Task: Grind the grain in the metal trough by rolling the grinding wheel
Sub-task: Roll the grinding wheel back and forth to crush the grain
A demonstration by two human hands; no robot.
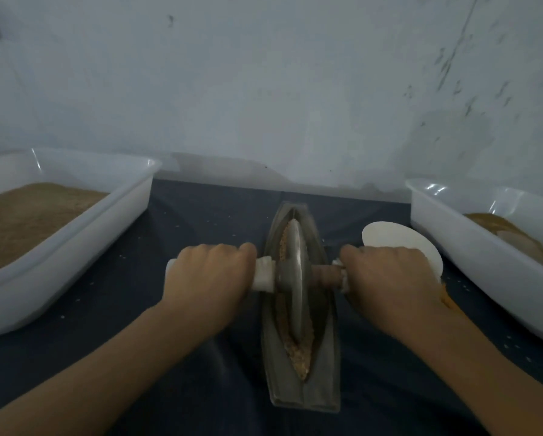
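The grinding is under way but, by my reckoning, not finished. The metal trough [304, 391] lies lengthwise on the dark cloth [182, 215] over the bench, its narrow end pointing toward the wall, and the grinding wheel [290, 275] stands upright in its groove, somewhat toward the far half. The left hand [210, 278] has its fingers curled round the white-wrapped handle [264, 273] on its side of the axle, and the right hand [389, 281] is clenched the same way on the opposite stub, where a bit of brown wood [327, 275] shows between wheel and knuckles; both grips are closed firmly on the axle. The grain [300, 357] lies along the groove, visible near the wheel's far edge and more plainly in the near end, where it looks coarse and lumpy, with separate pale bits, so I judge that more passes are needed before it turns to meal. To the left a white tub [75, 247] holds a bed of fine brown powder; to the right a second white tub [484, 262] holds brown material too, though whether whole or ground I cannot tell. A white disc [399, 237] lies just beyond the right hand.
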